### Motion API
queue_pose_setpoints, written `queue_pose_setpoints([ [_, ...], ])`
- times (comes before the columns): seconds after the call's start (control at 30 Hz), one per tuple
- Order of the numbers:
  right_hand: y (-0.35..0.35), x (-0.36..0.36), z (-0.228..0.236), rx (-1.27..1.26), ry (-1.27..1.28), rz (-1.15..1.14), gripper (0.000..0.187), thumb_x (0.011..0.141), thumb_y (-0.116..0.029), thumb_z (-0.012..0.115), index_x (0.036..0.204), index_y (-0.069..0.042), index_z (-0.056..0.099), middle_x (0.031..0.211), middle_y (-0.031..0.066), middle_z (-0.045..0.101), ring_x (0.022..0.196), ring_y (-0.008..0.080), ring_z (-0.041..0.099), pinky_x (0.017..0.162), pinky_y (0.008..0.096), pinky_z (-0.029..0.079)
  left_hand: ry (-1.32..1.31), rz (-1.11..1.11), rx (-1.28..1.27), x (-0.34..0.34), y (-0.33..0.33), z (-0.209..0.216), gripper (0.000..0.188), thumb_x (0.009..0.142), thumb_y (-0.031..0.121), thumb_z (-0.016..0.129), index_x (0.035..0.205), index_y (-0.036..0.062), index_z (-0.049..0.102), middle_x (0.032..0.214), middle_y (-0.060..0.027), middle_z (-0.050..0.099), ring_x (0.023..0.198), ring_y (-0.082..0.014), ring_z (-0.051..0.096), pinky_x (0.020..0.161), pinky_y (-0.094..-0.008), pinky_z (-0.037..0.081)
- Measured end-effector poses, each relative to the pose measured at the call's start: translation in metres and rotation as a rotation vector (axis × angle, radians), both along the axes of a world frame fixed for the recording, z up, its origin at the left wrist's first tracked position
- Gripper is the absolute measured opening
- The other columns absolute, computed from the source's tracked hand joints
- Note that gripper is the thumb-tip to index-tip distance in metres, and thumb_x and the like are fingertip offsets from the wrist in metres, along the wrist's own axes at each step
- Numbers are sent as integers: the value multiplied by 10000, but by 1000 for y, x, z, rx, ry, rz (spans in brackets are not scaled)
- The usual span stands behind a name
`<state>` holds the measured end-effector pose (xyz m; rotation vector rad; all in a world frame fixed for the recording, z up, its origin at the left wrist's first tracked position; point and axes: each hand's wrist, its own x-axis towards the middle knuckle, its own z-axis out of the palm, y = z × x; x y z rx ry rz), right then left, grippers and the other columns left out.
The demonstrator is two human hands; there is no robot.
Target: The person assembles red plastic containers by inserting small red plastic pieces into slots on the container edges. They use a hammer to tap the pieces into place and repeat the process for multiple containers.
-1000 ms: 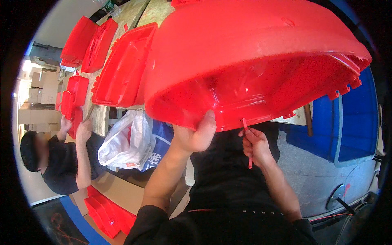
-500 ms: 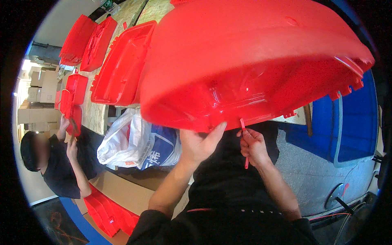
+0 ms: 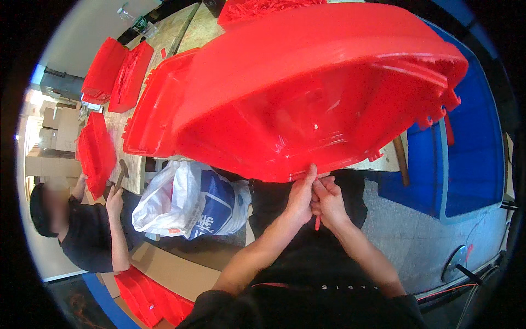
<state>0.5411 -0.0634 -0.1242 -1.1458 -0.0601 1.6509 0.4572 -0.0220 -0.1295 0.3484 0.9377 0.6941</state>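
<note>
A large red plastic shell is tilted up in front of me, its hollow side toward me. My left hand grips its near rim, thumb up against the edge. Close beside it, my right hand is closed around a thin red stick, whose lower end pokes out below the fingers. The stick's upper end is hidden by my hands at the rim. Both hands are touching or nearly so.
Behind the shell, more red shells lie on a wooden table. A white and blue sack stands below, left. Blue bins are at right. A co-worker at left holds a hammer and a red part.
My left hand has slid right along the rim to meet my right hand. The shell has tilted and shifted slightly left. The co-worker's red part has been turned.
</note>
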Motion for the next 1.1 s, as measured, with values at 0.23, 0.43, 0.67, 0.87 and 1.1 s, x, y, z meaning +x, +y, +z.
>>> queue_pose_setpoints([
  [0.23,-22,58,38,268,-1544,619,270,939,-252,603,813,-14,610,759,192,666,689,357,678,607,454,534,162,56,-17,-3,7,6,441,995,471,543,970,41,639,692,-30,602,513,-139,534,478,-270,415],
  [0.43,-24,107,89,368,-1460,22,503,760,-160,807,1182,3,587,1154,217,601,1053,377,604,855,439,498,133,107,-100,-7,8,11,271,983,340,616,894,92,554,617,11,433,461,-81,320,430,-233,240],
  [0.67,11,94,63,483,-1563,158,319,866,-23,657,1173,26,584,1053,245,662,901,410,669,752,434,541,49,149,-141,-16,4,17,177,962,274,652,944,132,547,667,14,456,495,-73,337,435,-220,242],
  [0.87,11,96,64,670,-1674,135,337,835,25,643,1162,28,565,1000,246,637,873,431,652,729,440,537,64,192,-205,-21,-2,22,175,943,228,681,955,100,561,711,-18,503,510,-85,384,435,-217,275],
  [1.1,-3,148,108,761,-1248,403,428,736,29,619,1162,11,586,1060,216,636,1040,391,615,902,430,494,118,229,-167,-14,-3,27,115,952,188,653,1016,134,575,738,-25,520,532,-81,392,439,-207,256],
])
